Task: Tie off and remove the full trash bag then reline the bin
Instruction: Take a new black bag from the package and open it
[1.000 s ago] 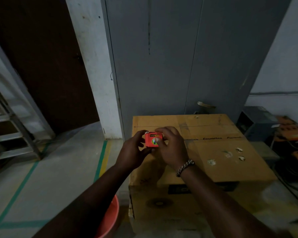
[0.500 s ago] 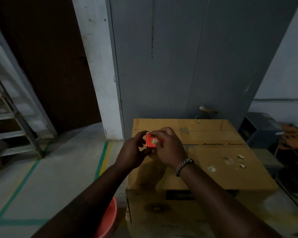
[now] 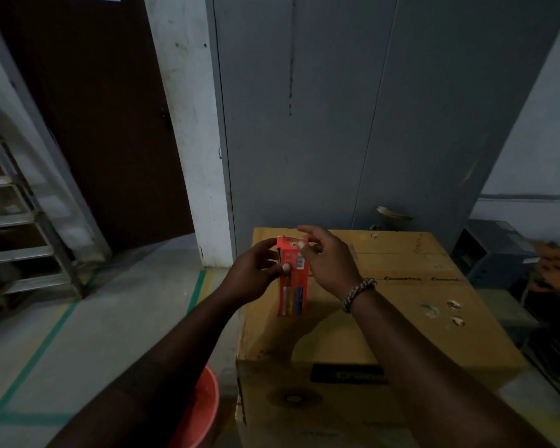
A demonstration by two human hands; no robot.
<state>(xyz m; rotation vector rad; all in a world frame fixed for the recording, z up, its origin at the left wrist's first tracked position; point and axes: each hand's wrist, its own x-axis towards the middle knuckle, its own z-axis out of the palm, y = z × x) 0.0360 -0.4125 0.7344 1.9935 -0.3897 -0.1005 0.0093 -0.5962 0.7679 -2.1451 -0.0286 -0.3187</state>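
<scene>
Looking down from the head view, the person held a carton in both hands over the top of a big cardboard box. The left hand had a firm grip on the carton's side, with its thumb laid across the printed face. The right hand, with a braided bracelet on its wrist, pinched the carton's far top end between thumb and curled fingers, forefinger sticking out straight above. The carton was orange, long and narrow, its near end pointing towards the camera. The bin, also orange, stood on the floor just beside the box's left near corner, partly hidden under the left forearm. A grey cabinet rose behind the box, and a ladder stood far left.
</scene>
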